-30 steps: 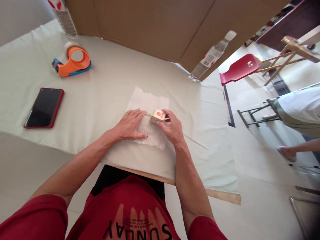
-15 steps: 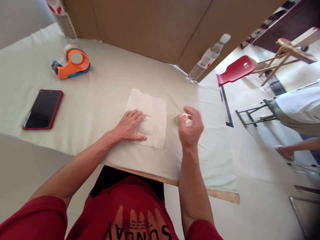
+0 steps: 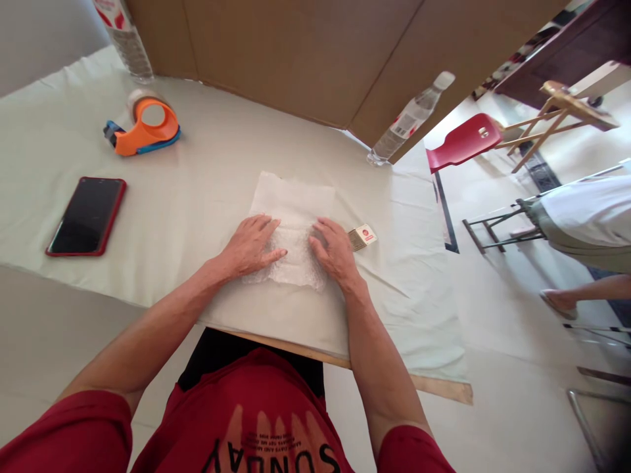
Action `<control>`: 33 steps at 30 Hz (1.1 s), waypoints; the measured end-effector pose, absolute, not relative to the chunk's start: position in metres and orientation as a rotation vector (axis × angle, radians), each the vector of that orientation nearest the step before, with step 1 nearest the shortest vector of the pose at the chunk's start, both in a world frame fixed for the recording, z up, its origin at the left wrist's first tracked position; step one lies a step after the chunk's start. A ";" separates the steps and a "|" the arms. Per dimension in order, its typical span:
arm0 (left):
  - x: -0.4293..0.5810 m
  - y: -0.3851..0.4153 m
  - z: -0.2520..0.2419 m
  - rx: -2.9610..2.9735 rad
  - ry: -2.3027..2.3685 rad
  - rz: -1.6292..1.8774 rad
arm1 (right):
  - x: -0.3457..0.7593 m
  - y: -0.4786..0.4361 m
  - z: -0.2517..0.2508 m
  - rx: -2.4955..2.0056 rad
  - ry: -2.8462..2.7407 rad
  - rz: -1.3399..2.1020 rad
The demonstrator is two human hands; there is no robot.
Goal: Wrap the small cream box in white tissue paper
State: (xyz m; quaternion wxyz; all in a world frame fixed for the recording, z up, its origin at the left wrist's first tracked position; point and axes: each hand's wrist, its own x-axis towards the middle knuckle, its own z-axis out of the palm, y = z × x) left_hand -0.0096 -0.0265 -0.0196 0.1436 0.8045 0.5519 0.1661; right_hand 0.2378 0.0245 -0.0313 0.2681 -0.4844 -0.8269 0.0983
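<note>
A sheet of clear bubble wrap (image 3: 296, 203) lies flat on the cloth-covered table in front of me. My left hand (image 3: 250, 246) rests on its left side, fingers apart. On the right edge lies my right hand (image 3: 335, 251), its fingers spread and pressing on the sheet. Just right of that hand sits a small box (image 3: 363, 236) with a red mark, lying on the cloth. Neither hand grips anything.
An orange tape dispenser (image 3: 148, 128) and a phone in a red case (image 3: 87, 217) are at the left. Water bottles (image 3: 410, 119) (image 3: 129, 47) stand by a cardboard panel (image 3: 296, 59). A person (image 3: 586, 210) is at the far right, near a red chair (image 3: 463, 141).
My right hand has moved left from above the small box down onto the bubble wrap. The box is now uncovered. My left hand has hardly moved.
</note>
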 end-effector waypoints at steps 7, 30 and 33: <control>-0.012 -0.025 -0.018 2.358 1.579 0.400 | 0.298 0.026 -0.017 -1.749 -1.787 0.080; -0.016 -0.023 -0.019 2.339 1.513 0.441 | 0.212 0.008 -0.022 -1.165 -2.091 0.929; -0.016 -0.023 -0.019 2.332 1.518 0.448 | 0.211 0.005 -0.022 -1.182 -2.067 0.925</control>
